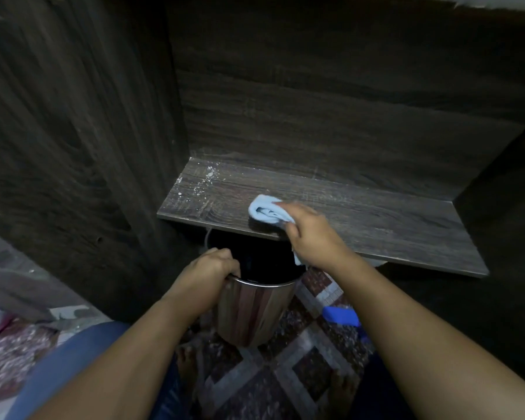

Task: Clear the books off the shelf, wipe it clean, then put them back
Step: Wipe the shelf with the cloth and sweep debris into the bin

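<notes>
Now cloth (265, 212) on shelf (376, 219) (left hand (208, 272): bucket (252, 310))

A home: dark wood-grain shelf (361, 219), patterned tile floor (288, 377), steel bucket (255, 313).

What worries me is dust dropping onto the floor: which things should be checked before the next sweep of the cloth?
1. Shelf free of books: ok, none on it.
2. Cloth secure in the right hand grip: ok, bunched and pressed onto the board near its front edge.
3. Steel bin under the front edge: ok, its mouth sits below the cloth.
4. Left hand steadying the bin: ok, fingers curled over its rim.
5. White specks at the back left corner cleared: not ok, they lie unswept.
6. Cloth damp enough: cannot tell.
</notes>
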`<control>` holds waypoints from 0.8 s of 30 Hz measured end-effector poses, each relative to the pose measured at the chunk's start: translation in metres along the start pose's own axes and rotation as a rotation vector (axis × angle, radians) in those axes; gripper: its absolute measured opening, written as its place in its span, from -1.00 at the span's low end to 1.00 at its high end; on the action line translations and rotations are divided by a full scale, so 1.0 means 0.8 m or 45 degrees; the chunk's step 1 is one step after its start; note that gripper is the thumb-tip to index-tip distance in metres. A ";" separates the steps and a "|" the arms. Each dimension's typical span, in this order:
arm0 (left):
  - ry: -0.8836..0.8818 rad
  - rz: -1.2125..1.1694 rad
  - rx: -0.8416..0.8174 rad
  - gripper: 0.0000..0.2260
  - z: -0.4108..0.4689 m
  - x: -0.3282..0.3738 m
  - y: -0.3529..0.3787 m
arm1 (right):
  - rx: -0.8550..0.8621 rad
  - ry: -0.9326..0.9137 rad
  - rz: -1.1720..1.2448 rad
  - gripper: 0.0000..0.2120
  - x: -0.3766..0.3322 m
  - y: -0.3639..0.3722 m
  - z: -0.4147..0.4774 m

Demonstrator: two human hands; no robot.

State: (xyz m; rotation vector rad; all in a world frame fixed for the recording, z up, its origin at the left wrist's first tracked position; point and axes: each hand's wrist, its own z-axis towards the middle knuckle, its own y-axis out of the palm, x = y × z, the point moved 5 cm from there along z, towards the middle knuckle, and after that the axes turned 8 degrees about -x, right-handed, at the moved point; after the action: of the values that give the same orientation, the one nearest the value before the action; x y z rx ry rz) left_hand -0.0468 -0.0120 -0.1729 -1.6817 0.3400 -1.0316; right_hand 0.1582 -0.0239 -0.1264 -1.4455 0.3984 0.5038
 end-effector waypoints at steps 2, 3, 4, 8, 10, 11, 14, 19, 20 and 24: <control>-0.016 0.003 -0.062 -0.87 0.007 0.007 0.010 | 0.192 -0.036 -0.192 -0.53 0.011 -0.012 -0.002; -0.011 0.000 -0.084 -0.78 0.012 0.010 0.016 | 0.229 -0.022 -0.302 -0.53 0.018 -0.017 -0.002; -0.017 -0.001 -0.104 -0.70 0.016 0.011 0.020 | 0.186 0.014 -0.418 -0.53 0.024 -0.019 0.000; 0.008 0.016 -0.123 -0.64 0.030 0.018 0.034 | -0.284 0.189 -0.666 -0.43 0.053 0.005 -0.007; -0.006 0.007 -0.115 -0.65 0.036 0.017 0.038 | -0.188 0.067 -0.575 -0.42 0.042 0.002 -0.027; -0.004 0.002 -0.098 -0.66 0.038 0.017 0.040 | -0.122 -0.016 -0.528 -0.46 0.035 0.002 -0.040; 0.015 0.005 -0.065 -0.69 0.046 0.018 0.049 | -0.174 -0.169 -0.482 -0.58 0.025 0.023 -0.081; 0.023 -0.002 -0.008 -0.80 0.064 0.030 0.080 | -0.098 -0.097 -0.680 -0.67 0.054 0.079 -0.117; 0.019 0.000 -0.015 -0.80 0.067 0.031 0.087 | -0.046 -0.086 -0.687 -0.76 0.060 0.082 -0.115; 0.033 0.040 -0.024 -0.88 0.081 0.038 0.114 | -0.092 0.013 -0.705 -0.71 0.094 0.094 -0.103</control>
State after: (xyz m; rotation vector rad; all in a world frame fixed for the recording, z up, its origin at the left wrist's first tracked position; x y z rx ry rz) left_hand 0.0449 -0.0251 -0.2422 -1.6762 0.3927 -1.0308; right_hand 0.1828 -0.0954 -0.2372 -1.5503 -0.0224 0.0634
